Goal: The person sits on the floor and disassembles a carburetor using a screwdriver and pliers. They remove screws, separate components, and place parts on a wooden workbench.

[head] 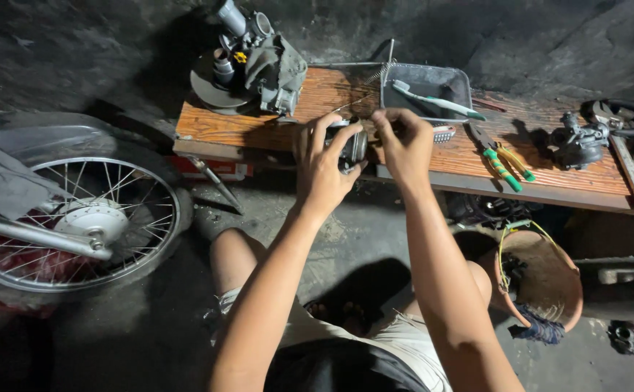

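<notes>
Dark concrete floor (375, 239), rough grey wall; low wooden tabletop (259, 120) across the frame. Held over its front edge: small metal carburettor part (351, 145), dark and rounded; long axis cannot be told. Left hand (326, 163) grip clamped round it; right hand (404, 141) fingertips pinched at its right side. On tabletop: grey tray (426, 80) with toothbrush (437, 100), green-handled pliers (502, 163), carburettor assembly (262, 62). Spoked motorcycle wheel (77, 221) at left.
</notes>
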